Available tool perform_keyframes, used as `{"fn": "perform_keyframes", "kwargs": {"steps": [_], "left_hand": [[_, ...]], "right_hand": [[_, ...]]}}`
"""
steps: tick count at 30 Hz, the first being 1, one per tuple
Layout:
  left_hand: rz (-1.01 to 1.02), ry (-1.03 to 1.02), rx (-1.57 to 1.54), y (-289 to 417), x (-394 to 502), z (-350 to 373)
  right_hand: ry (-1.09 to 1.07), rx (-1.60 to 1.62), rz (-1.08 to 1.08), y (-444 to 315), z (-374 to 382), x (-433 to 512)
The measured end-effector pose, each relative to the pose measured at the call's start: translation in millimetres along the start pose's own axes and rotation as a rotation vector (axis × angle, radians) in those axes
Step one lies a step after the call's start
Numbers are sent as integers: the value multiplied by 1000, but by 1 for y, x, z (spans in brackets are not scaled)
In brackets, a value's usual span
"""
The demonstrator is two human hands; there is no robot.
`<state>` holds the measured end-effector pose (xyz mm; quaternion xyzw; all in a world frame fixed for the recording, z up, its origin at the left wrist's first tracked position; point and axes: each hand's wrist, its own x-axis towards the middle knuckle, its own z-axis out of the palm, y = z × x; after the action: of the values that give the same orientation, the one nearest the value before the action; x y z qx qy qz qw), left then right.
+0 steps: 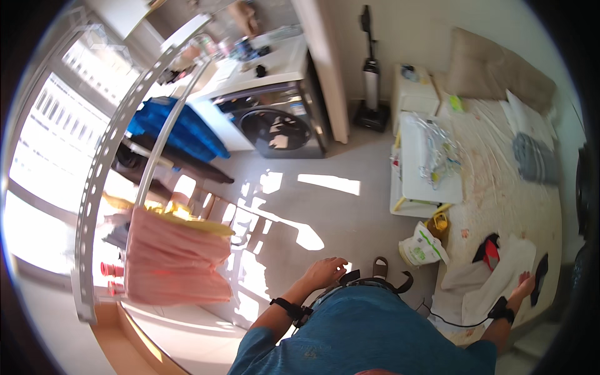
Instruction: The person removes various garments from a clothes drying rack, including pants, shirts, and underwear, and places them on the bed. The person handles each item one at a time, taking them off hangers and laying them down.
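Observation:
My left hand [326,273] hangs at waist height above the tiled floor, its fingers apart and slightly curled, with nothing in it. Out to the right, my right hand [523,284] is over the bed, beside a pale cloth [501,276] and left of a small black item [540,280]. Its fingers look half curled; I cannot tell whether they touch or hold anything. Left of the pale cloth lies a red and black item [490,253]. Both wrists bear black straps, and a black cable runs from the right one. A pink towel [178,260] hangs from the drying rack at the left.
A white rack [86,220] with clothes stands by the windows. Ahead is a front-loading washing machine [275,126] under a counter. A stick vacuum cleaner [371,89] stands by the wall. A white table [417,164], a plastic bag [420,246] and an oil bottle [438,226] are beside the bed.

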<state>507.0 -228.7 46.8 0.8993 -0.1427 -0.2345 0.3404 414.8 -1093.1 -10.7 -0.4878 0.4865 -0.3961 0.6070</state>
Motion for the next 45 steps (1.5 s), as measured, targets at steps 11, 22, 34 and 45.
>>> {"fn": "perform_keyframes", "kwargs": {"steps": [11,22,34,45], "left_hand": [[-375,438,-101,-139,-222,-20],[-986,850,-494,-159,-308,24],[-1394,1266,-836,-156,-280,16],[-1490,1154,-973,-175,-262,44]], "right_hand": [[-1917,-615,142,176,422,-665],[-2855,-623,-206,233,508,-1114],[-2380,-613,-642,293,532,-1436],[-2259,-306,-711,303,554,-1456]]}}
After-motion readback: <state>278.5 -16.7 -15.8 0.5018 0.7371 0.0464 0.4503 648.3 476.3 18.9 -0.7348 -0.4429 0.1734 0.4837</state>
